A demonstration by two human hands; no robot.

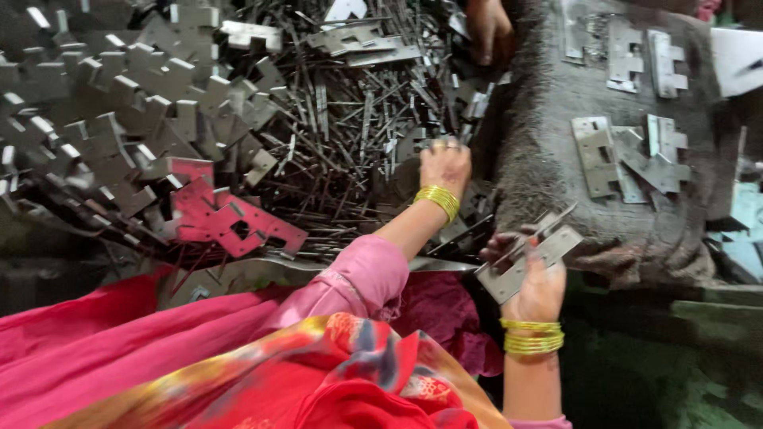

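Observation:
My right hand [537, 287] holds a grey metal hinge [531, 256] made of two notched plates, with a thin pin lying across its top. My left hand [445, 165], yellow bangles on the wrist, reaches forward into a heap of thin metal pins [350, 135]. Its fingertips curl down among the pins and are hidden. To the left of the pins lies a large pile of loose notched hinge plates [119, 119]. Some plates [230, 218] near me look pink from reflected cloth.
A mound of coarse grey cloth [540, 143] on the right carries several hinges [628, 159] and more at the back [636, 52]. Another person's hand [486, 30] rests at the top edge of the pin heap. My pink and red clothing [238, 357] fills the lower left.

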